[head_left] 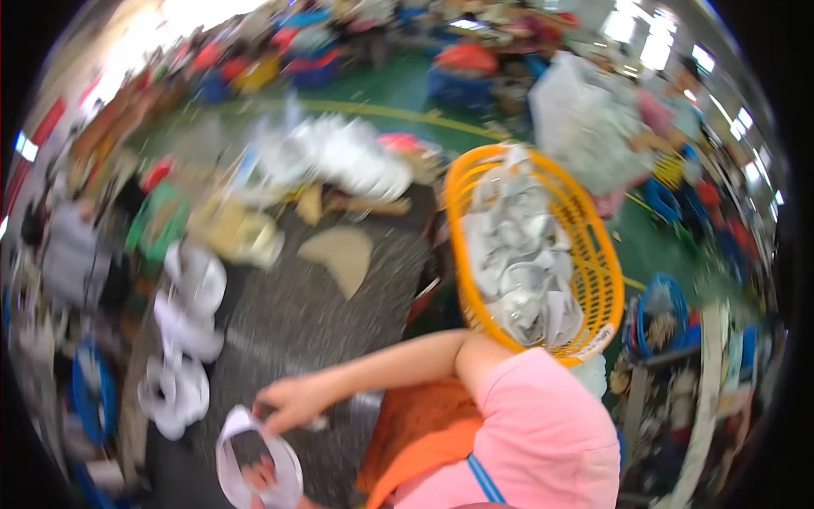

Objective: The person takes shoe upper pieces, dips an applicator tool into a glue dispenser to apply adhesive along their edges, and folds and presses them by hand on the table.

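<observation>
A white looped piece of bendy sheet material (291, 475) stands at the near edge of the dark work table (339, 284). My right hand (297, 403) reaches in from the right, its fingers closed at the loop's upper rim. Through the opening show the fingers of my left hand (261, 473), curled at the loop's lower side; the rest of that hand is mostly hidden. Along the table's left side lie several similar white curled pieces (174, 390). A flat tan curved piece (343, 254) rests farther back. Motion blurs the picture.
An orange slatted basket (462, 254) filled with white and silvery pieces stands right of the table. At the table's far end lies a row of nested white pieces (339, 157), near yellowish pieces (242, 233) and a green bag (161, 219). A large whitish sack (585, 127) stands beyond the basket.
</observation>
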Demonstrator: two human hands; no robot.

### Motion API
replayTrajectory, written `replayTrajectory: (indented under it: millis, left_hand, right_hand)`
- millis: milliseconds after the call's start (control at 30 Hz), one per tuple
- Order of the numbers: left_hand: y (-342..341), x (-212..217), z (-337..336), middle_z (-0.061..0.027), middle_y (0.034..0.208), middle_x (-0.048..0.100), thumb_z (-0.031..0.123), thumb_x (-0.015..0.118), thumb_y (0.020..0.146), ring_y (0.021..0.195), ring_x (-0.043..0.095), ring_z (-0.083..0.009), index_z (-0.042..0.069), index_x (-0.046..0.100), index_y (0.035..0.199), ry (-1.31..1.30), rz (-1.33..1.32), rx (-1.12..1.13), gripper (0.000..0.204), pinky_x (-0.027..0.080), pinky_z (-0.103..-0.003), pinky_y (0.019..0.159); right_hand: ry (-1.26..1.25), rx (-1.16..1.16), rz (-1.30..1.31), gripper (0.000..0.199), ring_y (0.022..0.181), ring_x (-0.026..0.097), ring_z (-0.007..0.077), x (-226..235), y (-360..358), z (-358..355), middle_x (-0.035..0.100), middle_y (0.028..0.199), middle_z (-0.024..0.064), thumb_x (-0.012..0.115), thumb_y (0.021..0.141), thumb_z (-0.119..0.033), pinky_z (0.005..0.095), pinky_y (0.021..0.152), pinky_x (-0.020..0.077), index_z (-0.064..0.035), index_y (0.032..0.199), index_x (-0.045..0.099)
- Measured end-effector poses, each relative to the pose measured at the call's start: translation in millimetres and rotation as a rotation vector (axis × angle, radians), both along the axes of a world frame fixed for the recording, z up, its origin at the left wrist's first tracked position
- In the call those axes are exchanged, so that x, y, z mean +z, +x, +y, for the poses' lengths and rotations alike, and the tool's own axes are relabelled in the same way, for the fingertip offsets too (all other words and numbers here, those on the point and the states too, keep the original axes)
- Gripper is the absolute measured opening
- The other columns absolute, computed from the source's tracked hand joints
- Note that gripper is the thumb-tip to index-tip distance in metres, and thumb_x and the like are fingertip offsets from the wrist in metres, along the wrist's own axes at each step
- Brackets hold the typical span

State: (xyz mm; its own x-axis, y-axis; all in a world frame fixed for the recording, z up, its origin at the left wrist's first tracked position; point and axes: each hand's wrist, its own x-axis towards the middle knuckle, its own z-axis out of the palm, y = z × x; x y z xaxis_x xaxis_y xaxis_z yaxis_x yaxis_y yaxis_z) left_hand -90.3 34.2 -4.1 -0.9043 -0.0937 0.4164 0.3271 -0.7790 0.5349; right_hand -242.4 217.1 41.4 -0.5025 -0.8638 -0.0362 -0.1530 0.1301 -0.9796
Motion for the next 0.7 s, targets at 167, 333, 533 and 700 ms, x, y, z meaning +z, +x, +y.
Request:
replayTrajectory:
  millis: [167, 333, 533, 700]
  left_hand:
    - [-35, -25, 14, -0.0133, 0.105, 0.053, 0.014, 0.052, 0.063, 0.108, 0.044, -0.0282, -0.009, 0.044, 0.111, 0.152, 0.18, -0.223, 0.054, 0.029, -0.044, 0.099]
    - [-41, -38, 0, -0.0185, 0.11, 0.054, 0.015, 0.053, 0.07, 0.106, 0.05, -0.0331, -0.008, 0.048, 0.113, -0.111, -0.553, 0.2, 0.049, 0.036, -0.042, 0.097]
    - [-56, -44, 1, -0.0199, 0.12, 0.053, 0.02, 0.052, 0.081, 0.114, 0.049, -0.0324, -0.006, 0.045, 0.123, 0.026, -0.75, 0.272, 0.05, 0.037, -0.045, 0.099]
    - [-58, -28, 24, -0.0196, 0.119, 0.054, 0.015, 0.055, 0.08, 0.111, 0.051, -0.031, -0.006, 0.048, 0.119, -0.338, -0.698, 0.617, 0.045, 0.042, -0.043, 0.094]
  right_hand:
    - [0.139, -0.303, 0.482, 0.034, 0.075, 0.063, 0.0346, 0, 2, 31, 0.063, 0.076, 0.0202, 0.062, 0.072, -0.03, 0.0422, 0.067, 0.0504, 0.0019, 0.085, 0.061]
    - [0.131, -0.364, 0.52, 0.026, 0.072, 0.062, 0.0367, 4, -10, 42, 0.062, 0.072, 0.0202, 0.059, 0.069, -0.021, 0.0446, 0.065, 0.0499, 0.0021, 0.081, 0.058]
    - [0.076, -0.384, 0.573, 0.027, 0.073, 0.062, 0.0374, 9, -11, 35, 0.061, 0.071, 0.0196, 0.06, 0.07, -0.022, 0.0451, 0.065, 0.0496, 0.0022, 0.082, 0.057]
    - [0.046, -0.227, 0.583, 0.028, 0.076, 0.06, 0.0356, 13, -20, 32, 0.06, 0.076, 0.0169, 0.061, 0.076, -0.028, 0.0443, 0.066, 0.0483, -0.0015, 0.085, 0.056]
